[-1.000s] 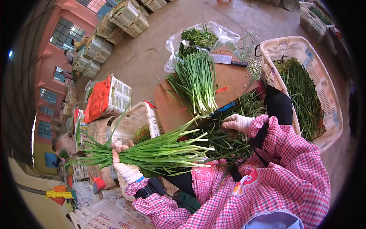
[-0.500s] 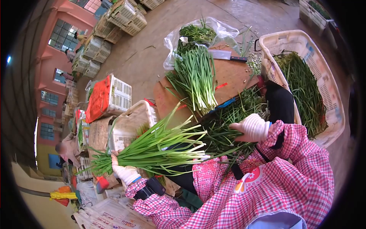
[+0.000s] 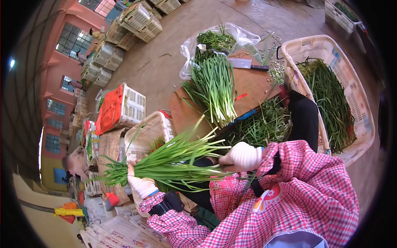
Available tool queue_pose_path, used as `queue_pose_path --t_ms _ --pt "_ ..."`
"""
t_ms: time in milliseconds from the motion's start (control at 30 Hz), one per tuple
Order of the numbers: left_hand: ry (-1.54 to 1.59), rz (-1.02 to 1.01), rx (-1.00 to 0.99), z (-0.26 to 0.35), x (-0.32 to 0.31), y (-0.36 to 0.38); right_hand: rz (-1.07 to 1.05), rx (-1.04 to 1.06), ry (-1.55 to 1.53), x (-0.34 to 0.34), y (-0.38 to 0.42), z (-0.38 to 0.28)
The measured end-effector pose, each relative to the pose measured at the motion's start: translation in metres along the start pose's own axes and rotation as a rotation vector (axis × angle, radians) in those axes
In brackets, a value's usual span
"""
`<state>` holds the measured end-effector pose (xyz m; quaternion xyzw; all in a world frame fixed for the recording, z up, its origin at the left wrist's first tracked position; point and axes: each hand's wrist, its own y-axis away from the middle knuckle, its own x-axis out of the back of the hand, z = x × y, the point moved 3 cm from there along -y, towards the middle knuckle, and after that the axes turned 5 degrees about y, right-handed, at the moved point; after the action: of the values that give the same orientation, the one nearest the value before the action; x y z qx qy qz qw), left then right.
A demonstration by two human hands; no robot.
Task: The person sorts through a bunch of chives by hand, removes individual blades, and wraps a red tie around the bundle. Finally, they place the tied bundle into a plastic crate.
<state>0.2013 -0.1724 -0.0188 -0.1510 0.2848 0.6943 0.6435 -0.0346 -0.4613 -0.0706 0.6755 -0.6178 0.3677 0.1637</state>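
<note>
My left hand (image 3: 140,182), white-wrapped across the palm, is closed round the leafy part of a loose bunch of garlic chives (image 3: 169,163). The pale stem ends fan out to the right. At those ends is my right hand (image 3: 240,158), also wrapped in white, its fingers closed on some stems; the fingertips are partly hidden. A thicker pile of garlic chives (image 3: 213,89) lies on the brown board (image 3: 256,84), beyond my hands. Loose dark green leaves (image 3: 260,128) are heaped between the board and my lap.
A cleaver (image 3: 246,63) rests on the board beside a clear plastic bag (image 3: 244,35) of greens. To the right stands a large white crate (image 3: 359,95) holding chives. Another white crate (image 3: 169,128) is at the left, near a crate with red cloth (image 3: 109,111). Stacked crates (image 3: 140,25) line the back.
My right hand has moved left from above the loose leaves to the stem ends of the held bunch. My left hand keeps its hold, with the bunch shifted slightly right.
</note>
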Motion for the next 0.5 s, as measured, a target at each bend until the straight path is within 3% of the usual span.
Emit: queue_pose_path --t_ms 100,233,300,367,433,500 --pt "-0.04 0.016 -0.081 0.009 0.004 -0.003 -0.258 -0.064 0.141 0.009 0.037 0.021" --pt "0.052 0.06 -0.031 0.017 0.013 -0.007 -0.816 -0.326 0.467 0.0 0.094 0.073" --pt "0.062 0.069 -0.034 0.016 0.014 -0.007 -0.675 -0.434 0.353 0.035 0.081 0.036" --pt "0.054 0.031 -0.045 0.012 0.01 -0.006 -0.271 -0.419 -0.02 0.04 0.071 0.023" --pt "0.055 -0.009 -0.067 0.006 0.001 0.0 -0.093 -0.643 -0.846 0.025 0.052 0.014" --pt "0.07 0.001 -0.055 0.003 -0.013 0.012 0.068 -0.7 -1.299 0.011 0.033 0.009"
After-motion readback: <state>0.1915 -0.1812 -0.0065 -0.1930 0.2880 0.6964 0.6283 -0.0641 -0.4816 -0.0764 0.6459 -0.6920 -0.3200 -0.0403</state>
